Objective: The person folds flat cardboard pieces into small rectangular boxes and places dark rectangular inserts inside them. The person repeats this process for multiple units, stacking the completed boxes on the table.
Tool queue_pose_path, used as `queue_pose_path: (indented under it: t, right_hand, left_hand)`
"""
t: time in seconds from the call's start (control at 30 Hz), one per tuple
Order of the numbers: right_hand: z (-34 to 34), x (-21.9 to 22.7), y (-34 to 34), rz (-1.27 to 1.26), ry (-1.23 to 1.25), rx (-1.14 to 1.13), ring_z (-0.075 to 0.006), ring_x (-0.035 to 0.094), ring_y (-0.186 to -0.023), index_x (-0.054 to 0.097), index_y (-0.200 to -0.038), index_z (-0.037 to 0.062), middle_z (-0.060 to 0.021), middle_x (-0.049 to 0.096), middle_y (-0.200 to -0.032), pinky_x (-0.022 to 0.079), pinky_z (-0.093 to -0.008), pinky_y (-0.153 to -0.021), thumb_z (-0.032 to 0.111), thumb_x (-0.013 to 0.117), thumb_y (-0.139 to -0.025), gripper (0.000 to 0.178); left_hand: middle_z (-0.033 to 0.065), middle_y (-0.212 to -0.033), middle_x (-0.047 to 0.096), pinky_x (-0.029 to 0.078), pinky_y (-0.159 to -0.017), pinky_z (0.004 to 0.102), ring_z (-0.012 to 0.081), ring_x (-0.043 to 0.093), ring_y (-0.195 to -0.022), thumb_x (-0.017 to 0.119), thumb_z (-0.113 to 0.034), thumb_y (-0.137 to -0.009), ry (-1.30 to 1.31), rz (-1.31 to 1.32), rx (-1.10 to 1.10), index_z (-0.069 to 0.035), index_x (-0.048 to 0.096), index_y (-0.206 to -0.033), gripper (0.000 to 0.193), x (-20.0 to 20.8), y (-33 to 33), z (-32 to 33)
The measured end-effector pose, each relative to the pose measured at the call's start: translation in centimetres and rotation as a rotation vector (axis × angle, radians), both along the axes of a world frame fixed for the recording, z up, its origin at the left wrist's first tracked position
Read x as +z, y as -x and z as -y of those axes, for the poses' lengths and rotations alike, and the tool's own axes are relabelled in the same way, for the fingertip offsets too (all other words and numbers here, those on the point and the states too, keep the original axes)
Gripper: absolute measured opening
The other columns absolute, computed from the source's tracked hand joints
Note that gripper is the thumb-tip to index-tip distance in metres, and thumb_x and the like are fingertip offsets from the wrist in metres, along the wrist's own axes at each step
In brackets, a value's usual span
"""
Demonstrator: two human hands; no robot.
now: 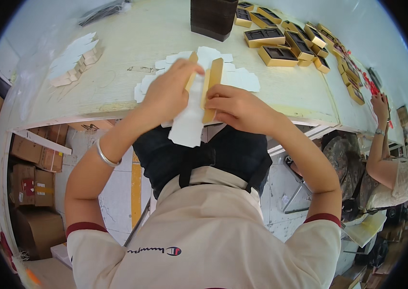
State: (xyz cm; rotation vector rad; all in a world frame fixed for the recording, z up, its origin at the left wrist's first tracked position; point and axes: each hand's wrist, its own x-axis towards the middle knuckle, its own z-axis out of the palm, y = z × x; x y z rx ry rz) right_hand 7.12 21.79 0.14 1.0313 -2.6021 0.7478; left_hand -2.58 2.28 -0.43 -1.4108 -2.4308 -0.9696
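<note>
A long card box blank, white inside and gold outside, lies at the table's near edge, its near end jutting out over my lap. Both its long sides stand folded up. My left hand, slightly blurred, bends its fingers over the left gold side. On the other side, my right hand pinches the right gold side wall between thumb and fingers. More flat white blanks are spread under and beyond it, partly hidden by my hands.
Stacked white blanks lie at the left. A dark brown block-shaped container stands at the far middle. Several gold boxes with black inserts crowd the far right. Another person's arm reaches to the table at the right. Cartons sit below left.
</note>
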Motion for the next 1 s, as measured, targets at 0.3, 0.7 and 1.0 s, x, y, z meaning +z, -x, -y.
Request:
queue_pose_path:
  t: [0.3,0.7,1.0]
  right_hand:
    - [-0.3,-1.1,0.8,0.274,0.339,-0.143,-0.0202,0.048,-0.067,0.057,-0.079,-0.0012,-0.0085,0.051,-0.075,0.04,-0.0283,-0.06,0.007,0.068,-0.078,0.014]
    - [2.0,1.9,1.1,0.525,0.216,-0.31,-0.0151,0.05,-0.071,0.041,-0.115,0.0085,-0.0046,0.052,-0.082,0.044,-0.0279,-0.065,-0.005,0.063,-0.075,0.048]
    - [-0.1,2.2,-2.3,0.351,0.115,-0.101,-0.0264,0.055,-0.095,0.043,-0.13,0.0108,-0.0136,0.048,-0.121,0.047,-0.0339,-0.078,0.0,0.069,-0.071,0.066]
  left_hand:
    - [0.0014,-0.09,0.061,0.044,-0.069,0.0224,0.0098,0.055,-0.077,0.065,0.001,-0.075,0.116,0.704,-0.399,-0.006,0.047,-0.116,0.045,3.0,-1.1,2.3]
    - [0.0039,-0.076,0.06,0.04,-0.055,0.026,0.0126,0.05,-0.059,0.069,-0.007,-0.077,0.017,0.448,-0.143,-0.003,0.057,-0.101,0.027,0.5,-2.6,-0.1]
    - [0.0109,-0.076,0.055,0.043,-0.06,0.0353,0.0271,0.055,-0.066,0.061,-0.012,-0.083,-0.098,0.067,-0.083,-0.001,0.063,-0.084,0.011,-1.6,-3.8,-0.2]
